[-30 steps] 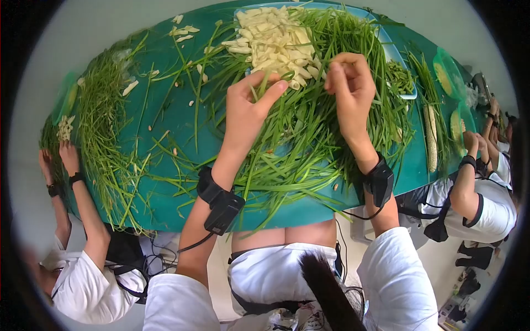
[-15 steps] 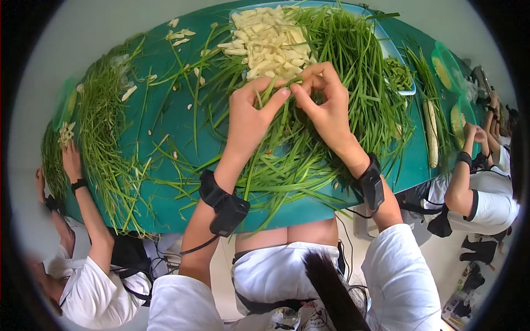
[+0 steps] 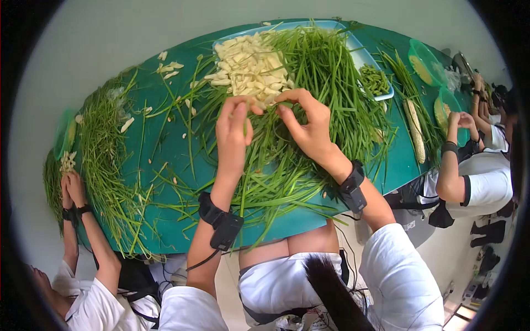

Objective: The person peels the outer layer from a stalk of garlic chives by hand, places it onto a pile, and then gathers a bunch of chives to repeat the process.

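Both my hands are raised over long green stalks (image 3: 337,83) at the near edge of a pile of pale peeled pieces (image 3: 251,63). My left hand (image 3: 234,129) has its fingers curled in, with a bit of green at the fingers. My right hand (image 3: 309,124) pinches a small green piece between thumb and index finger, just right of the left hand. The stalks and pale pieces lie on a light blue tray (image 3: 361,55). Loose green blades (image 3: 270,190) spread below my hands.
A corn cob (image 3: 414,131) lies to the right on the green table (image 3: 165,187), near chopped green pieces (image 3: 374,80) and green baskets (image 3: 426,62). At the left are more stalks (image 3: 102,160) and a person's hands (image 3: 73,187). Another person's hands (image 3: 461,120) are at the right.
The view has shifted, so the table sits lower and further left. My hands have moved slightly apart, and my left fingers have curled. The left person's hands have come together.
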`<action>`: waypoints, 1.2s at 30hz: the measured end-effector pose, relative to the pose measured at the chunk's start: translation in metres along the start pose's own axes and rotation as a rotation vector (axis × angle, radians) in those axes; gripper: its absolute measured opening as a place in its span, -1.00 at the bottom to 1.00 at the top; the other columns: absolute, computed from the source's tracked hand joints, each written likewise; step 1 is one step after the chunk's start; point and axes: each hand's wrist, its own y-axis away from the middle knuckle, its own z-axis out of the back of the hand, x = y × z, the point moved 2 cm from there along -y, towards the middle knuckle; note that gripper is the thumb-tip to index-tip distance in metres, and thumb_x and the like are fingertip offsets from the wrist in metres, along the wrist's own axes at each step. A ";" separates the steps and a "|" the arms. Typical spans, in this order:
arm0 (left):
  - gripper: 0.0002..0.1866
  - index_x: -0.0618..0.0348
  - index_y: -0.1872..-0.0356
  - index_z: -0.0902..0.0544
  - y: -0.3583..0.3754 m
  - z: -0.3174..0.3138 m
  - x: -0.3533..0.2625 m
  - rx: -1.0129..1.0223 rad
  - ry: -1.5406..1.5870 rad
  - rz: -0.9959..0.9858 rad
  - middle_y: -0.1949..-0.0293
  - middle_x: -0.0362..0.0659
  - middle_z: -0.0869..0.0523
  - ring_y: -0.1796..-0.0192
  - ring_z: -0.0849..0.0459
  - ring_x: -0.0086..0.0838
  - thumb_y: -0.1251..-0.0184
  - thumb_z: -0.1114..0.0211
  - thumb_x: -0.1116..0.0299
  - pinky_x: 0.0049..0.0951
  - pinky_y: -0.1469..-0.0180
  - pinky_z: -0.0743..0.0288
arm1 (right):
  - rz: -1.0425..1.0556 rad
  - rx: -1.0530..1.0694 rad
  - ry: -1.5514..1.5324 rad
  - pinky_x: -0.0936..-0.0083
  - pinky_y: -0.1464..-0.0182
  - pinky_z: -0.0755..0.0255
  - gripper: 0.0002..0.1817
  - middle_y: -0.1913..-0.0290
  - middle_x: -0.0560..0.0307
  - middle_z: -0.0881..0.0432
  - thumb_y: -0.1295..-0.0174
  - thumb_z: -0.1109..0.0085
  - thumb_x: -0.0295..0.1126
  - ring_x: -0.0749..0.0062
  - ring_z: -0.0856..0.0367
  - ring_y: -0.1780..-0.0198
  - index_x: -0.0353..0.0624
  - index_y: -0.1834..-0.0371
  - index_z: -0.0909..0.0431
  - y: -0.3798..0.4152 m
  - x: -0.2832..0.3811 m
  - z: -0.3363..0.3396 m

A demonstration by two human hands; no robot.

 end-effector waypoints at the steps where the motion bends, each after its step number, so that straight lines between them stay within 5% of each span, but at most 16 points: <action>1: -0.70 0.24 0.17 -0.47 -0.001 0.002 0.000 -0.037 0.053 -0.024 0.30 -0.16 -0.54 0.63 -0.25 -0.68 -0.44 0.10 0.20 -0.69 0.60 -0.08 | 0.010 -0.011 0.008 0.43 0.29 -0.42 -0.78 0.41 0.01 -0.55 0.02 -0.19 -0.63 0.23 -0.55 0.35 -0.23 0.25 -0.55 -0.002 0.000 0.003; 4: -0.73 0.21 0.19 -0.40 -0.004 0.003 0.002 -0.034 0.071 -0.060 0.29 -0.11 -0.53 0.64 -0.23 -0.67 -0.43 0.12 0.20 -0.68 0.59 -0.08 | 0.312 -0.094 0.130 0.32 0.14 -0.43 -0.67 0.36 0.00 -0.57 0.18 -0.21 -0.73 0.20 -0.56 0.29 -0.25 0.26 -0.55 -0.006 0.008 0.013; 9: -0.75 0.19 0.16 -0.33 -0.001 0.005 -0.001 -0.044 0.091 -0.094 0.30 -0.10 -0.53 0.64 -0.24 -0.66 -0.42 0.10 0.19 -0.66 0.58 -0.10 | 0.501 -0.252 0.232 0.20 0.02 -0.44 -0.66 0.32 0.04 -0.60 0.08 -0.17 -0.74 0.27 -0.58 0.26 -0.29 0.17 -0.48 -0.011 0.053 0.050; 11: -0.77 0.17 0.14 -0.32 -0.002 0.007 -0.001 -0.036 0.089 -0.086 0.31 -0.11 -0.53 0.64 -0.24 -0.67 -0.42 0.11 0.21 -0.67 0.59 -0.10 | 0.525 -0.515 0.256 0.27 0.04 -0.46 -0.74 0.26 0.01 -0.60 -0.07 -0.10 -0.72 0.31 -0.58 0.24 -0.32 0.14 -0.43 -0.013 0.065 0.067; 13: -0.78 0.16 0.14 -0.31 -0.002 0.009 -0.002 -0.033 0.098 -0.091 0.31 -0.13 -0.53 0.62 -0.25 -0.67 -0.41 0.11 0.23 -0.66 0.58 -0.10 | 0.279 -0.862 0.141 0.39 0.06 -0.48 -0.84 0.22 -0.04 -0.58 -0.21 -0.01 -0.65 0.33 -0.58 0.21 -0.33 0.14 -0.40 -0.025 0.080 0.070; 15: -0.85 0.20 0.17 -0.31 -0.001 0.005 -0.003 -0.026 0.140 -0.055 0.34 -0.14 -0.54 0.63 -0.26 -0.71 -0.38 0.03 0.35 -0.66 0.62 -0.14 | 0.069 -0.539 -0.177 0.48 0.02 -0.47 -0.81 0.10 -0.04 -0.58 -0.25 0.02 -0.59 0.34 -0.58 0.13 -0.35 0.09 -0.45 -0.044 0.096 0.046; 17: -0.89 0.21 0.19 -0.35 0.000 0.002 0.000 -0.005 0.101 -0.030 0.36 -0.18 -0.56 0.62 -0.27 -0.74 -0.38 0.01 0.41 -0.67 0.61 -0.14 | 0.000 0.200 0.033 0.46 -0.06 -0.42 -0.54 -0.05 0.01 -0.55 -0.06 -0.12 -0.61 0.27 -0.56 -0.03 -0.24 -0.10 -0.42 -0.061 0.118 0.008; 19: -0.93 0.20 0.22 -0.39 -0.002 -0.001 0.006 0.009 -0.005 -0.286 0.42 -0.23 -0.57 0.62 -0.27 -0.78 -0.38 -0.02 0.43 -0.69 0.60 -0.13 | 0.041 0.172 -0.016 0.45 -0.01 -0.45 -0.43 -0.08 -0.02 -0.52 -0.01 -0.17 -0.62 0.26 -0.56 -0.04 -0.16 -0.18 -0.39 -0.063 0.098 -0.015; 20: -0.93 0.19 0.22 -0.41 0.001 -0.001 0.002 -0.012 0.103 0.006 0.50 -0.27 -0.56 0.62 -0.26 -0.80 -0.38 -0.05 0.43 -0.70 0.61 -0.10 | 0.045 0.170 0.039 0.45 0.01 -0.45 -0.44 -0.05 -0.02 -0.55 -0.02 -0.15 -0.62 0.25 -0.58 -0.02 -0.14 -0.18 -0.39 -0.067 0.091 -0.014; 23: -0.93 0.18 0.23 -0.41 0.003 0.003 -0.012 0.051 0.148 0.008 0.53 -0.27 -0.55 0.62 -0.26 -0.80 -0.39 -0.05 0.42 -0.70 0.61 -0.08 | 0.050 0.315 0.092 0.30 0.19 -0.44 -0.55 0.28 -0.07 -0.60 -0.03 -0.08 -0.63 0.04 -0.59 0.25 -0.19 -0.07 -0.44 -0.078 0.075 -0.003; 24: -0.93 0.18 0.24 -0.40 0.003 0.003 -0.014 0.031 0.166 0.025 0.55 -0.26 -0.54 0.64 -0.26 -0.78 -0.39 -0.05 0.41 -0.71 0.62 -0.04 | -0.007 0.365 0.097 0.31 0.21 -0.45 -0.72 0.38 -0.11 -0.60 -0.04 -0.07 -0.60 0.01 -0.60 0.29 -0.27 0.13 -0.52 -0.082 0.073 -0.001; 29: -0.79 0.14 0.20 -0.40 0.002 0.006 -0.018 0.024 0.162 -0.003 0.54 -0.25 -0.49 0.61 -0.25 -0.71 -0.42 0.09 0.23 -0.66 0.58 -0.05 | -0.040 0.474 0.070 0.34 0.27 -0.46 -0.83 0.43 -0.13 -0.60 -0.07 -0.05 -0.56 0.00 -0.60 0.34 -0.32 0.27 -0.56 -0.089 0.069 -0.004; 31: -0.71 0.15 0.21 -0.38 0.000 0.009 -0.012 0.035 0.338 -0.037 0.59 -0.21 -0.49 0.64 -0.26 -0.67 -0.46 0.20 0.15 -0.66 0.58 -0.08 | 0.017 0.504 0.149 0.47 0.24 -0.48 -0.83 0.40 -0.03 -0.65 -0.11 -0.13 -0.54 0.21 -0.66 0.30 -0.32 0.22 -0.56 -0.086 0.064 -0.012; 35: -0.60 0.10 0.10 -0.34 -0.002 0.007 -0.008 0.064 0.463 0.003 0.52 -0.18 -0.51 0.59 -0.28 -0.66 -0.47 0.30 -0.01 -0.67 0.57 -0.08 | -0.163 0.722 0.076 0.45 0.21 -0.50 -0.81 0.46 -0.06 -0.65 -0.04 -0.12 -0.58 0.20 -0.67 0.33 -0.38 0.26 -0.54 -0.079 0.066 -0.010; 36: -0.52 0.08 0.07 -0.33 -0.002 0.007 -0.005 0.108 0.421 -0.010 0.47 -0.16 -0.52 0.56 -0.31 -0.66 -0.46 0.36 -0.11 -0.68 0.58 -0.09 | -0.025 0.635 -0.007 0.45 0.35 -0.51 -0.85 0.62 -0.14 -0.60 -0.02 0.02 -0.56 0.13 -0.67 0.47 -0.46 0.50 -0.52 -0.077 0.060 -0.012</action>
